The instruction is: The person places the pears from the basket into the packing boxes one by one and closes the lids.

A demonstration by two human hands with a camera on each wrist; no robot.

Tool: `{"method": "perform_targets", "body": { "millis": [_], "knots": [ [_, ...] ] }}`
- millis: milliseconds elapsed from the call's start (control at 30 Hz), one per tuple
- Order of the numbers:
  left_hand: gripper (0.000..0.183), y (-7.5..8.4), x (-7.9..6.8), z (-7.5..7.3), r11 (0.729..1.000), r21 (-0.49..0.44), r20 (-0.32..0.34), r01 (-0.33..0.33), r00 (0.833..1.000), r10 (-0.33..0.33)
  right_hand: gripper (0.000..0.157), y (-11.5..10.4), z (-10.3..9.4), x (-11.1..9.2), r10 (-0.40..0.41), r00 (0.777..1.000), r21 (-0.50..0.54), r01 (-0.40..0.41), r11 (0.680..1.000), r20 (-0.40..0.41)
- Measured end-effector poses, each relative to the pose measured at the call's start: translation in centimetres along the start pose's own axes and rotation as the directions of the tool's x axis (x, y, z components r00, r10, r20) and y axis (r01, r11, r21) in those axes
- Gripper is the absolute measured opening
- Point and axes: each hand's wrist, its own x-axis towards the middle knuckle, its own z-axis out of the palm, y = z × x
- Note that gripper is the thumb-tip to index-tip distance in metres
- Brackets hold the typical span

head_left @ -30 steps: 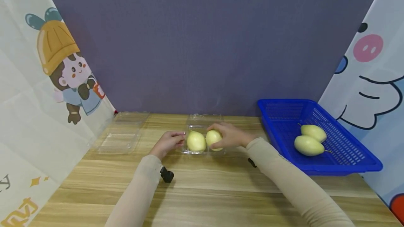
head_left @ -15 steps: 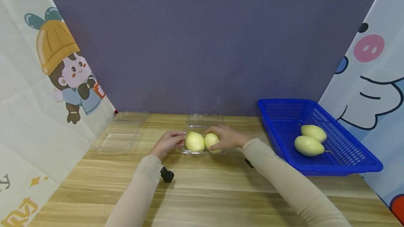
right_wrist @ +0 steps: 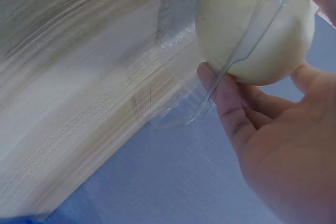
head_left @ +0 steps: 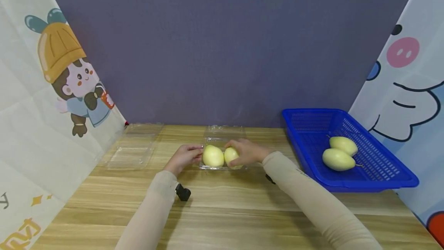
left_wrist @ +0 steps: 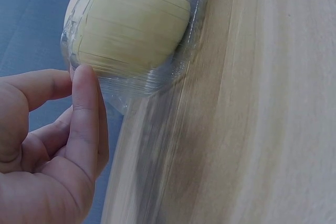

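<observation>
A clear plastic clamshell box [head_left: 222, 168] stands open mid-table, its lid [head_left: 225, 132] folded back toward the wall. Two pale yellow pears sit side by side in it, the left pear [head_left: 213, 156] beside the right pear [head_left: 230, 155]. My left hand [head_left: 185, 158] pinches the box's left rim between thumb and fingers, close to the left pear [left_wrist: 131, 22] in the left wrist view. My right hand [head_left: 248, 152] grips the right pear from its right side. In the right wrist view, fingers wrap that pear [right_wrist: 241, 19] and the thin plastic rim crosses in front of it.
At right, a blue plastic basket [head_left: 301, 161] holds two more pears [head_left: 338, 159] with stems. Another open clear clamshell [head_left: 130, 153] lies at the table's back left. A dark wall panel [head_left: 222, 49] rises behind, with printed cloths on both sides.
My right hand has shifted a little left and down with its pear, bringing it closer to the left pear, which also moved slightly left. My left hand stays at the box rim.
</observation>
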Motion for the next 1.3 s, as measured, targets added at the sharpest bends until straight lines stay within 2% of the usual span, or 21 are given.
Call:
{"method": "perform_targets", "body": {
  "millis": [500,733,967,1100,1200,1300],
  "knots": [
    [0.035,0.1,0.0,-0.1,1.0,0.002,0.007,0.004,1.0,-0.004,0.066,-0.2,0.0,0.3,0.018,0.999,-0.059,-0.015,0.998,0.045],
    [0.035,0.1,0.0,-0.1,1.0,-0.008,0.011,0.0,1.0,0.0,0.053,0.0,-0.2,0.4,-0.024,0.999,-0.027,0.026,0.999,0.044],
    [0.035,0.0,-0.1,-0.2,1.0,-0.017,0.019,-0.021,1.0,0.021,0.052,0.4,-0.2,0.5,-0.027,0.999,-0.013,0.028,1.0,0.044],
    [0.035,0.0,0.0,-0.2,0.999,-0.022,0.018,-0.024,1.0,0.025,0.049,0.8,-0.2,0.8,-0.044,0.999,-0.004,0.044,0.999,-0.016],
    [0.035,-0.1,0.0,-0.2,0.999,-0.017,0.019,-0.029,0.999,0.029,0.04,1.5,0.0,1.1,-0.051,0.991,0.035,0.056,0.998,-0.124],
    [0.035,-0.2,0.1,-0.2,0.999,-0.016,0.02,-0.031,0.999,0.032,0.03,2.3,0.1,1.3,-0.03,0.97,0.091,0.054,0.994,-0.24]
  ]
}}
